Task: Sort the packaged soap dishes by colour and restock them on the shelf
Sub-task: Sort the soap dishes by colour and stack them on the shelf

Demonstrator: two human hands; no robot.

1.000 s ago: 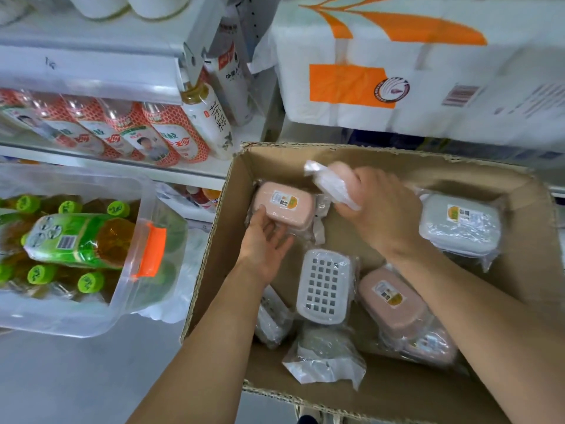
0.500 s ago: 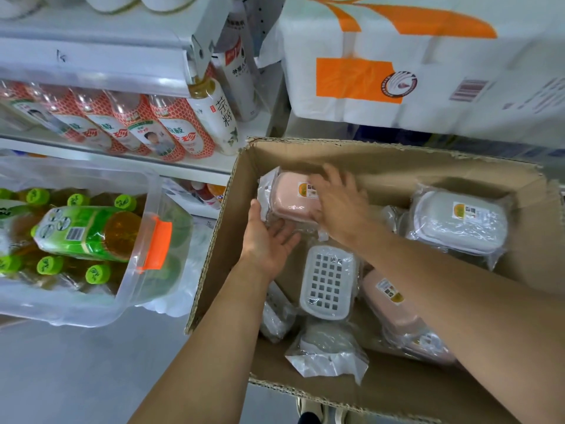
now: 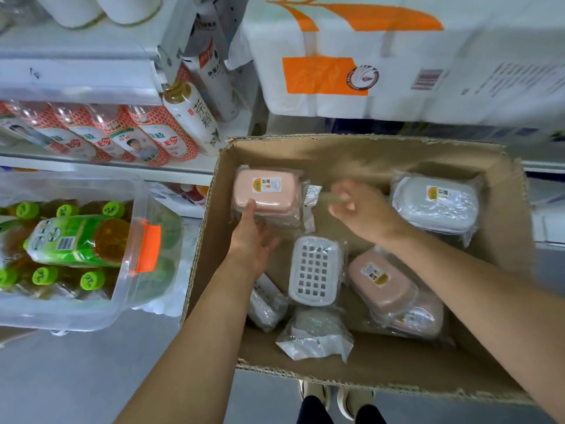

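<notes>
arms: bare, no sleeves | trousers [image 3: 315, 411]: dark | shoes [image 3: 347, 403]: pale, light soles

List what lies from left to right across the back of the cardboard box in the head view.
Pink soap dish stack → left hand at its near edge → right hand → grey soap dish stack.

Shop aisle, shelf [image 3: 101, 166] of bottled drinks [image 3: 153, 136], stock carton [image 3: 367, 154]

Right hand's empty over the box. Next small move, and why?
Probably send the right hand down to the loose pink dish below it and add it to the pink stack that the left hand steadies; the grey dishes sit apart.
</notes>
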